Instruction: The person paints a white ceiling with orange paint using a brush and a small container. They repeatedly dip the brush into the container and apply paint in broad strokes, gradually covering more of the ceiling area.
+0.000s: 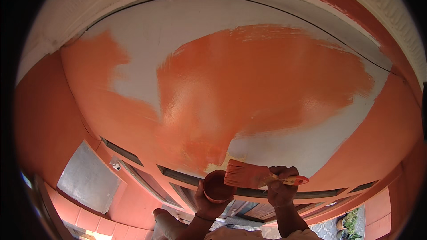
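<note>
My left hand (207, 206) is wrapped round a small round paint bowl (218, 186), its inside coated dark orange. My right hand (282, 192) grips a wide paintbrush (249, 174) by its handle, which pokes out on the right. The bristles are soaked in orange paint and point left, close over the bowl's right rim; whether they touch it I cannot tell. Ahead of both hands is a pale wall (275, 151), partly covered by a large patch of wet-looking orange paint (262, 80). A smaller orange area (95, 62) lies at the left.
A black cable (275, 8) runs along the wall's far edge, below a cream moulding (382, 4) and a red band. Long dark vent slots (178, 175) lie near my hands. A grey panel (89, 178) is at lower left, potted plants (349, 224) at lower right.
</note>
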Tool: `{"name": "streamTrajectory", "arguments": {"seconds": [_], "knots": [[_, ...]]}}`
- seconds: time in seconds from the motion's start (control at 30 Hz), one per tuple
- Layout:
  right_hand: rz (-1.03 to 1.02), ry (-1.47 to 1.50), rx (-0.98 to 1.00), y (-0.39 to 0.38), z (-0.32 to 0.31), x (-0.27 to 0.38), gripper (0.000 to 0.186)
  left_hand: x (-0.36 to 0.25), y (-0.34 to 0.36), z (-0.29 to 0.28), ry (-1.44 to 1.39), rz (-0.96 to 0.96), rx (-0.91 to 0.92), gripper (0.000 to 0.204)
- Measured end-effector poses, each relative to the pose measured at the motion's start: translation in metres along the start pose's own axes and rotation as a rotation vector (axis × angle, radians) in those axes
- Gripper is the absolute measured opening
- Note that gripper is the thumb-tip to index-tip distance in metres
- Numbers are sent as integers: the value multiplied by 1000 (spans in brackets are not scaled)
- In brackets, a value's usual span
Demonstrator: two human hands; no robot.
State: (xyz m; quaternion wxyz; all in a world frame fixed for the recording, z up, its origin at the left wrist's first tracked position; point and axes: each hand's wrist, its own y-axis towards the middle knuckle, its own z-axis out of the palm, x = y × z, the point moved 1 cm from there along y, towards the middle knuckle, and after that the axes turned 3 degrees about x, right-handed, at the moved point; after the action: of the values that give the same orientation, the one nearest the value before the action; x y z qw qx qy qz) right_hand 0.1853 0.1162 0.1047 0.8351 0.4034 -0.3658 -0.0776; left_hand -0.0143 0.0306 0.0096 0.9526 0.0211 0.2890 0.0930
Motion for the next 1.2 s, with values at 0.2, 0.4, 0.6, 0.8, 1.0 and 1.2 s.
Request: {"name": "streamTrajectory", "arguments": {"seconds": [0.2,0.4,0.6,0.8,1.0,1.2], "knots": [[-594,-225,37,90,16,54,34,14,-7,-17,-421,-163,51,72],[-832,-283,332,164,61,109,32,21,-21,-15,-476,-186,94,73],[-934,-341,333,214,132,106,28,23,-34,1,-333,-170,-42,65],[-1005,-331,264,242,168,104,18,24,-36,5,-348,-198,-45,70],[-973,-369,165,250,171,104,21,23,-39,-9,-424,-153,36,71],[-951,-386,80,259,164,109,17,21,-40,-15,-449,-138,12,71]]}}
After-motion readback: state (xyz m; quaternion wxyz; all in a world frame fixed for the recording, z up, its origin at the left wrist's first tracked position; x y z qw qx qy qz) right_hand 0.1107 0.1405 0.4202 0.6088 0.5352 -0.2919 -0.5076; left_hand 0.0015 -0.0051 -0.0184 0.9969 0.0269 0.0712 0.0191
